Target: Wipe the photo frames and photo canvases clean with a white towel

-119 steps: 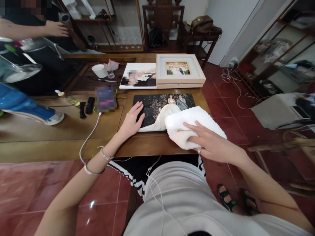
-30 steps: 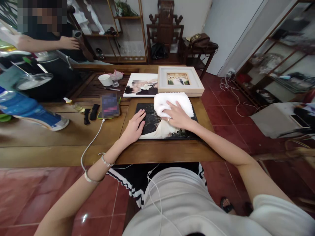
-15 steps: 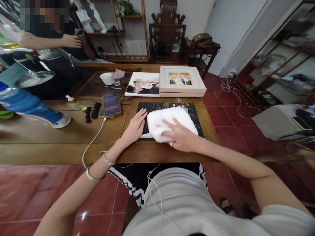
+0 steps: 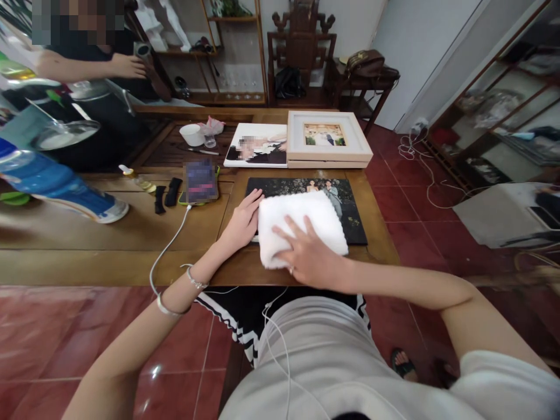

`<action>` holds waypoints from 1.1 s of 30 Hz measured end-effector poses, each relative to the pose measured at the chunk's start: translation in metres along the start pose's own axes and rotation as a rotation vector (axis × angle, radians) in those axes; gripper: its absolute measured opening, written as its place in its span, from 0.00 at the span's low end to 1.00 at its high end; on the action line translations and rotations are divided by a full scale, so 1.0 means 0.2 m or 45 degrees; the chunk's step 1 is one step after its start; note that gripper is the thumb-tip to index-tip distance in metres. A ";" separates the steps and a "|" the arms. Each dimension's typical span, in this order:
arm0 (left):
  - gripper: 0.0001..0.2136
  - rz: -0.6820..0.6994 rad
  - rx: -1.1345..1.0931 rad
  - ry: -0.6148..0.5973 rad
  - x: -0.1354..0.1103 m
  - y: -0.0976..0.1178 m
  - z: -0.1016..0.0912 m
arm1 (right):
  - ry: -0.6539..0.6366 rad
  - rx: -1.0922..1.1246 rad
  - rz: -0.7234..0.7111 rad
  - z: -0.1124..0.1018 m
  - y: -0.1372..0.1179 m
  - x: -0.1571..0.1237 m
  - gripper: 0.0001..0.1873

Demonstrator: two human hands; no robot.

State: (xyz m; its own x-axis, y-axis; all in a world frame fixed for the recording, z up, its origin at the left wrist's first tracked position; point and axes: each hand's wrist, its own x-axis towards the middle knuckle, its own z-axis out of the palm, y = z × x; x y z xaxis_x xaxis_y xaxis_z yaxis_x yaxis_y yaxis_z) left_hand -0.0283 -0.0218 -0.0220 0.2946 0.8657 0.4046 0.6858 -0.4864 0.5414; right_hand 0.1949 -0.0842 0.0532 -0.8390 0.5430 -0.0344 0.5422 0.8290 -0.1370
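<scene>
A flat dark photo panel (image 4: 355, 228) showing two standing figures lies on the wooden table in front of me. Over its middle and near edge is a folded, fluffy white towel (image 4: 301, 204). My right hand (image 4: 312, 254) presses on this towel with fingers spread, its thumb tucked by a fold. My left hand (image 4: 242, 220) rests at the panel's left edge, fingers stretched out and holding nothing. The towel hides much of the panel, including part of the figures.
Behind the panel stand a framed photo (image 4: 326, 137) and a white photo book (image 4: 254, 146). To the left are a charging phone (image 4: 200, 182) with its cable, black straps (image 4: 166, 195), a small dropper bottle (image 4: 139, 181) and a blue packet (image 4: 61, 184). Another person (image 4: 87, 64) is across the table.
My right hand has drawn the towel toward me and slightly left, uncovering more of the figures. My left hand stays at the panel's edge. The view has shifted a little.
</scene>
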 end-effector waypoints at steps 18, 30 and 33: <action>0.21 -0.011 0.018 -0.015 0.00 0.02 -0.01 | 0.140 -0.063 0.174 -0.06 0.46 0.30 0.21; 0.22 -0.019 0.003 -0.055 0.00 0.01 0.00 | 0.180 0.125 0.002 0.00 0.24 -0.31 0.12; 0.22 -0.003 0.013 -0.064 0.00 0.00 0.00 | 0.275 0.079 0.217 -0.02 0.44 -0.30 0.14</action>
State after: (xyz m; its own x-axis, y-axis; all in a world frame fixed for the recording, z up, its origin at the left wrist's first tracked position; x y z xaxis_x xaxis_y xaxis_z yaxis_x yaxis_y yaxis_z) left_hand -0.0292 -0.0214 -0.0220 0.3259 0.8720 0.3654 0.6933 -0.4832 0.5347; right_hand 0.2932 -0.0423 0.0471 -0.7029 0.6956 0.1486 0.6654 0.7169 -0.2082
